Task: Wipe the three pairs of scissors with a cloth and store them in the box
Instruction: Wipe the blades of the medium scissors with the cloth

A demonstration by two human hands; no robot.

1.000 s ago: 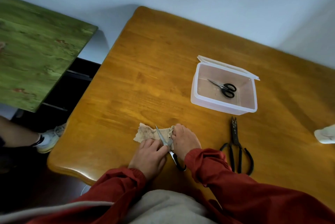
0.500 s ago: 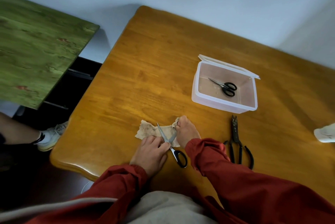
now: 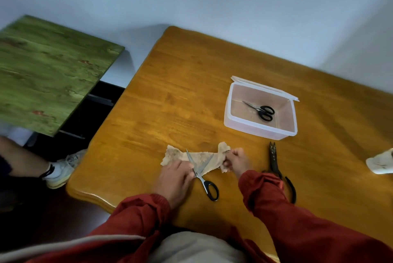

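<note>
Honey-brown wooden table [image 3: 170, 92], our left hand [image 3: 174, 179] gripping open black-handled scissors [image 3: 200, 174] atop a crumpled beige cloth [image 3: 204, 159], our right hand [image 3: 237, 161] clutching its end, smaller black scissors [image 3: 260, 110] inside clear plastic box [image 3: 261, 130], black shears [image 3: 273, 158] nearby

Soft, even light – dim at left, mildly blurred, edges bowed.

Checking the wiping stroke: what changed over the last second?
The right hand, gripping the cloth, pulled it rightward away from the left hand, stretching it out and exposing more of the scissors. The left hand still holds them down. The box with its small scissors and the shears stayed put.
</note>
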